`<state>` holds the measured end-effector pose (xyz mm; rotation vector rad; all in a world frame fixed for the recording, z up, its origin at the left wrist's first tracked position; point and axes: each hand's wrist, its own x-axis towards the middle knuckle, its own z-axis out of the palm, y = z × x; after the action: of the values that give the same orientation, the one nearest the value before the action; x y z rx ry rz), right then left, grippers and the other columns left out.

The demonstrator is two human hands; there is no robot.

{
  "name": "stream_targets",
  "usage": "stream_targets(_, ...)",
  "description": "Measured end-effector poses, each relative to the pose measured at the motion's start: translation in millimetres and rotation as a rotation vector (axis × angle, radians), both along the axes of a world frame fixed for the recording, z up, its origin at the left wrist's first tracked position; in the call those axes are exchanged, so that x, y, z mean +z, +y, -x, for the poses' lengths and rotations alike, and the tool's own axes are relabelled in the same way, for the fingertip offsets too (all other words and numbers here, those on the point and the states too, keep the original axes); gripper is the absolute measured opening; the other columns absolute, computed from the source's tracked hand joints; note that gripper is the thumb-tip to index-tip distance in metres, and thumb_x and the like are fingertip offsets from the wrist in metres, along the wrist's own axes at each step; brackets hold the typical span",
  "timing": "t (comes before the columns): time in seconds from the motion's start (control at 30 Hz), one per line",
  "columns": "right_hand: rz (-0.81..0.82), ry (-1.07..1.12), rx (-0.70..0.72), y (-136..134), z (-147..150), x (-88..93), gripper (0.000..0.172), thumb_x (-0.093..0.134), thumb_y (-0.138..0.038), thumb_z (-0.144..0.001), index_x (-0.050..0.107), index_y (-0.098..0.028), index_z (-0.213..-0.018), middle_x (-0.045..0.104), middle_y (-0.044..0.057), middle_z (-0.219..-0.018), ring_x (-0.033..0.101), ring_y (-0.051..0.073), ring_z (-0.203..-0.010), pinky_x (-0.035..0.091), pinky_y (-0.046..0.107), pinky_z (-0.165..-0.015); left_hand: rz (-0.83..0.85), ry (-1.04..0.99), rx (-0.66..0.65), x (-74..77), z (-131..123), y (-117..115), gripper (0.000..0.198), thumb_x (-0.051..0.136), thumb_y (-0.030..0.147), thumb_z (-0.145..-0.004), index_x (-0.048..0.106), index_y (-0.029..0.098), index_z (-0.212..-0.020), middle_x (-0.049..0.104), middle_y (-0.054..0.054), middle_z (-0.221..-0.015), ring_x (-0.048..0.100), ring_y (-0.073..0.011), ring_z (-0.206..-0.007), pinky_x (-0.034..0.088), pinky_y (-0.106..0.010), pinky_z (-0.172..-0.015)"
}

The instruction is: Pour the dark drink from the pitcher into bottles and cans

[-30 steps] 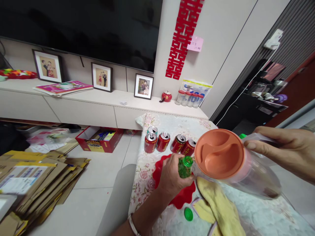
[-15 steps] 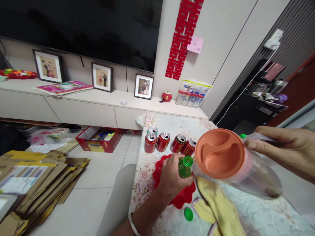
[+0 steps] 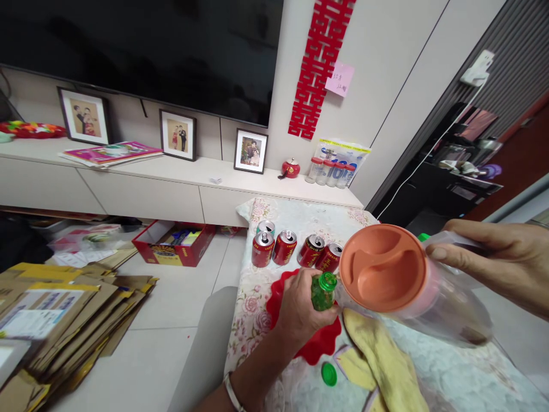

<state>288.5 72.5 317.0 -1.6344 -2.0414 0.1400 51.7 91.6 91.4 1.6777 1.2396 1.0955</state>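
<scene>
Black screen (image 3: 141, 54) above framed photos (image 3: 178, 135); red box (image 3: 167, 254), flattened cardboard (image 3: 96, 320) on floor (image 3: 167, 303)

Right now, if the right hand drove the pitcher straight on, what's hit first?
Probably the green bottle in the left hand, just past the orange lid; depth's unclear, possibly a red can instead.

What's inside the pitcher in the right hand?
Through the cloudy wall of the pitcher, a dark patch shows near the base; liquid or solid, I can't tell. The orange lid faces the camera and covers the view in through the top.
</scene>
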Motion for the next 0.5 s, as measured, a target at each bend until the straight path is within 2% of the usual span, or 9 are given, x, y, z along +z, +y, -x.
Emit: stream_targets(0.5,-0.005,0.006,0.018,-1.0,-5.3,-1.9,0.054,0.076,-0.073,-0.08,0.075,-0.021,-0.067,0.064,0.003,-0.058,0.055,0.017,-0.056,0.043,0.021,-0.045,0.003,-0.036,-0.015,-2.5,-0.6,1.7,0.056,0.084,0.031,-0.063,0.062,0.022,-0.114,0.075,-0.01,-0.112,0.07,-0.0337,-0.107,0.052,-0.048,-0.097)
